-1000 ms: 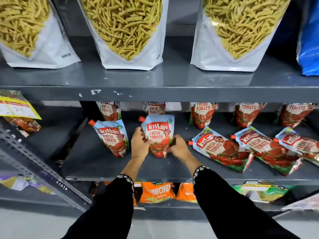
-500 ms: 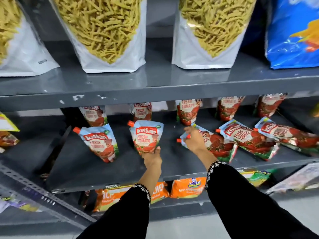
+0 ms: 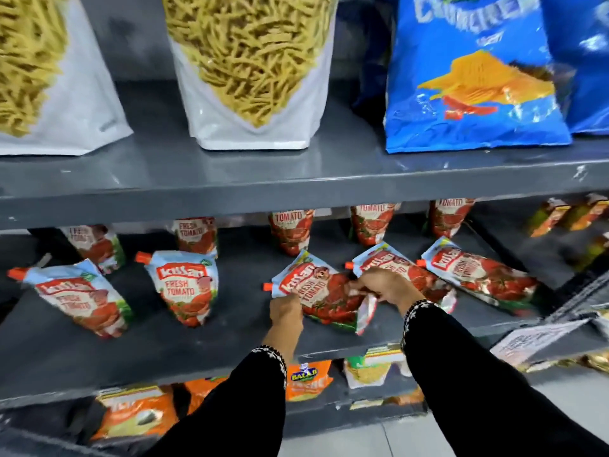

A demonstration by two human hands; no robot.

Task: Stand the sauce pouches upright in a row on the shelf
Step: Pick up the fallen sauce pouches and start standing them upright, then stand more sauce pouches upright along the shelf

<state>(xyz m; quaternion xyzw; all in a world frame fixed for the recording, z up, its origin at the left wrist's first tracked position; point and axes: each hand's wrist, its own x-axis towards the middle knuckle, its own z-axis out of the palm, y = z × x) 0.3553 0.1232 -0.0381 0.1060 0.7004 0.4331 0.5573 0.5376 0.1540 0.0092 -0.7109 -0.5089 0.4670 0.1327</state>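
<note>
- Both hands on one tomato sauce pouch (image 3: pixel 321 293), mid grey shelf (image 3: pixel 230 344), front row, third from left.
- Left hand (image 3: pixel 286 308) closed on pouch's lower-left edge, just below the orange spout; grip pinching the film.
- Right hand (image 3: pixel 385 286) on the pouch's right side, fingers curled and pinching its upper right edge (fingertips partly hidden behind the pouch's bottom fold).
- Held pouch tilted, leaning back to the right, spout pointing left; not upright.
- Two front pouches standing: leftmost pouch (image 3: pixel 82 296) slanted, second pouch (image 3: pixel 186 286) near vertical.
- Two more lying flat to the right: fourth pouch (image 3: pixel 400 270), partly covered by right hand, and fifth pouch (image 3: pixel 481 275), both angled with spouts up-left.
- Back row pouches (image 3: pixel 291 230) upright along the rear, tops cut off by upper shelf (image 3: pixel 296 186).
- Upper shelf carrying two clear-front bags of yellow sticks (image 3: pixel 250 67) and a blue chips bag (image 3: pixel 474 74).
- Lower shelf: orange snack packs (image 3: pixel 308 379), partly hidden by black sleeves (image 3: pixel 478 387).
- Image blurred (label text on the far-right items unreadable).
</note>
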